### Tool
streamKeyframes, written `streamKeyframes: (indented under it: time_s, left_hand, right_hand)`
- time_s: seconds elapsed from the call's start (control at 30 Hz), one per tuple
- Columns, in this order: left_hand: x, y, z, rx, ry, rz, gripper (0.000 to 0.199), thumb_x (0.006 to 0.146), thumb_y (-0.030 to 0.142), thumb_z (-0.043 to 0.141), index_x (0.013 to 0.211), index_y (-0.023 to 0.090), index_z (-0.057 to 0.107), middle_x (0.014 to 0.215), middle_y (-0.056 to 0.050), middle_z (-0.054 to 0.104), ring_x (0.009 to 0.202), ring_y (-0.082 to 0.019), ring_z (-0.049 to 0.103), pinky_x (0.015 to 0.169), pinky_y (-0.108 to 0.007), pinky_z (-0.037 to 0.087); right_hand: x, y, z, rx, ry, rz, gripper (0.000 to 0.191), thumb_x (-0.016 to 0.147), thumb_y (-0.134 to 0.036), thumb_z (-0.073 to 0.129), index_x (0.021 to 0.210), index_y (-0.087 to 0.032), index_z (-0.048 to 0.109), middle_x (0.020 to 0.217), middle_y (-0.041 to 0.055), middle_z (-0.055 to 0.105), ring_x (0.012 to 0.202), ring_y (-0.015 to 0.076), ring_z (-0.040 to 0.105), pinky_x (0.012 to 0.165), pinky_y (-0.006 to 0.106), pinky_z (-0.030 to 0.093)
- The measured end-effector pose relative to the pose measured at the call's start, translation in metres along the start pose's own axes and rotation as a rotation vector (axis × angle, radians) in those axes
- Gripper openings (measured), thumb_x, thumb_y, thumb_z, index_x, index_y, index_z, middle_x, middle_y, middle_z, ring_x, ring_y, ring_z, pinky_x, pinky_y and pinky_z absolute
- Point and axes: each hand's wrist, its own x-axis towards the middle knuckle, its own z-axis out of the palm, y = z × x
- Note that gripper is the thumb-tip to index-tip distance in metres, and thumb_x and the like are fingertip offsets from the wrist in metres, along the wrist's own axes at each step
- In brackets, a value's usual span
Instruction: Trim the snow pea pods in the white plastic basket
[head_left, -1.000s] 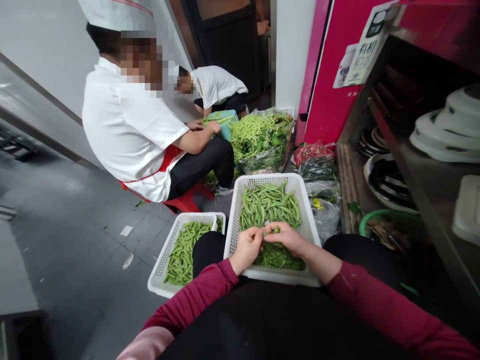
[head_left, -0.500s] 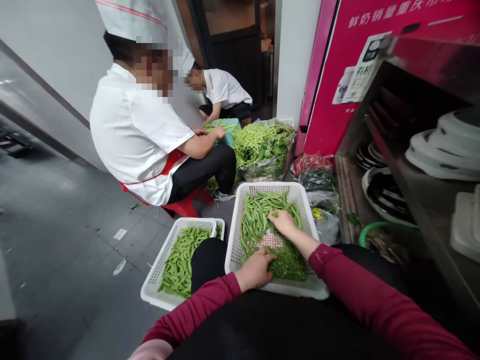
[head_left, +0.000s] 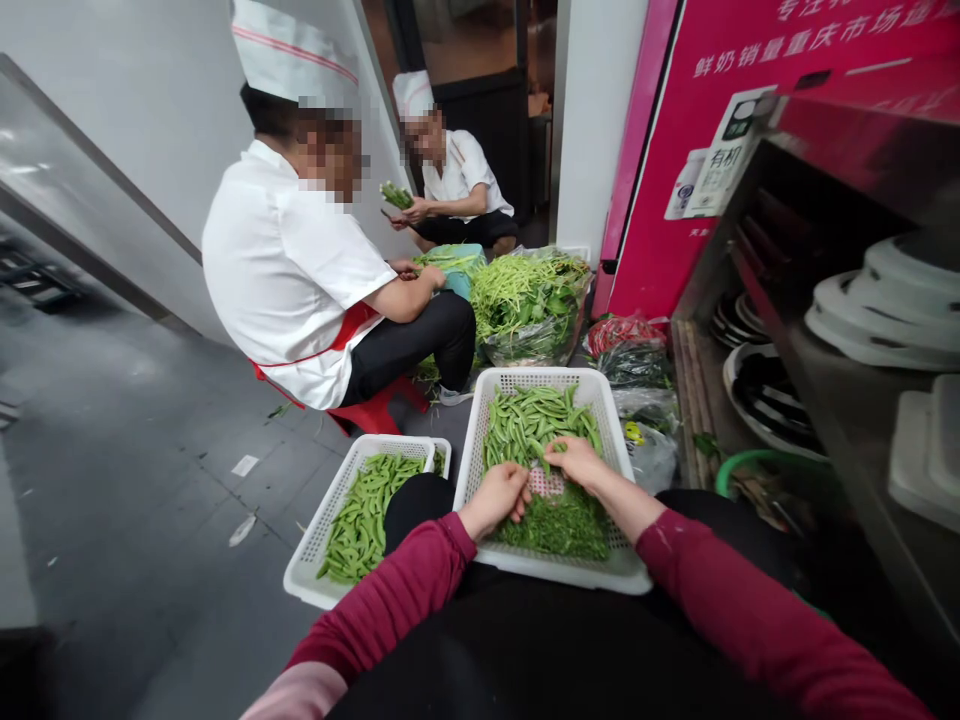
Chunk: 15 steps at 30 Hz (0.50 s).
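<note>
A white perforated basket [head_left: 466, 455] rests at my lap. Green pea pods [head_left: 536, 412] fill its far half, and a heap of trimmed green scraps [head_left: 559, 525] lies in the near half. My right hand [head_left: 579, 465] is closed on a pea pod [head_left: 553, 450] over the middle of the basket. Just left of it, my left hand [head_left: 501, 495] is curled with its fingertips together, above the left edge of the scraps. Whatever those fingers hold, if anything, is too small to make out.
A second white basket [head_left: 306, 560] of pea pods stands on the floor to my left. Ahead, one co-worker [head_left: 300, 260] sits on a red stool [head_left: 379, 412]; another squats behind. A bag of greens [head_left: 536, 300] stands ahead, and metal shelving [head_left: 847, 390] with plates borders my right.
My left hand has risen from the scraps and closed its fingers. My right hand has come slightly down toward it. The far co-worker now holds up a green bunch.
</note>
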Motion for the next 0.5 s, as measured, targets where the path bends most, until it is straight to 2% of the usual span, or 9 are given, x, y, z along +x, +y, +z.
streamKeyframes:
  time_s: [0.13,0.23,0.33,0.43,0.5]
  left_hand:
    - [0.003,0.014,-0.008,-0.145,-0.134,0.000,0.023,0.077,0.035,0.040,0.075,0.014,0.049,0.053,0.004,0.046,0.034,-0.004,0.038,0.031,-0.014,0.026]
    - [-0.001,0.018,-0.012,-0.216,-0.186,-0.044,0.020,0.074,0.032,0.040,0.070,0.015,0.048,0.050,0.005,0.043,0.033,-0.004,0.035,0.030,-0.015,0.019]
    - [-0.006,0.022,-0.015,-0.307,-0.237,-0.151,0.017,0.072,0.031,0.040,0.064,0.017,0.041,0.046,0.007,0.034,0.031,-0.003,0.026,0.031,-0.016,0.012]
    - [-0.011,0.023,-0.011,-0.352,-0.330,-0.248,0.018,0.067,0.029,0.040,0.056,0.018,0.031,0.044,0.009,0.023,0.032,-0.003,0.015,0.033,-0.017,0.007]
    - [-0.014,0.018,-0.003,-0.305,-0.356,-0.272,0.019,0.066,0.027,0.039,0.053,0.019,0.027,0.042,0.008,0.020,0.033,-0.004,0.014,0.034,-0.018,0.008]
  right_hand:
    - [-0.032,-0.004,-0.007,-0.051,-0.142,-0.113,0.010,0.064,-0.027,0.056,0.069,-0.019,0.060,0.047,-0.0062,0.050,0.043,0.0109,0.044,0.047,0.023,0.034]
    - [-0.043,-0.006,-0.012,-0.123,-0.143,-0.275,0.008,0.066,-0.025,0.055,0.069,-0.020,0.060,0.063,-0.0026,0.058,0.062,0.0146,0.053,0.063,0.027,0.039]
    - [-0.044,-0.005,-0.014,-0.145,-0.126,-0.409,0.008,0.067,-0.022,0.054,0.071,-0.020,0.061,0.080,0.0010,0.062,0.079,0.0170,0.055,0.076,0.030,0.039]
    - [-0.046,-0.006,-0.012,-0.093,-0.158,-0.454,0.008,0.067,-0.022,0.054,0.072,-0.020,0.061,0.082,0.0011,0.062,0.080,0.0169,0.055,0.077,0.030,0.039]
    - [-0.047,-0.008,-0.011,0.006,-0.207,-0.416,0.008,0.067,-0.024,0.055,0.073,-0.020,0.060,0.074,-0.0007,0.061,0.071,0.0152,0.054,0.070,0.028,0.040]
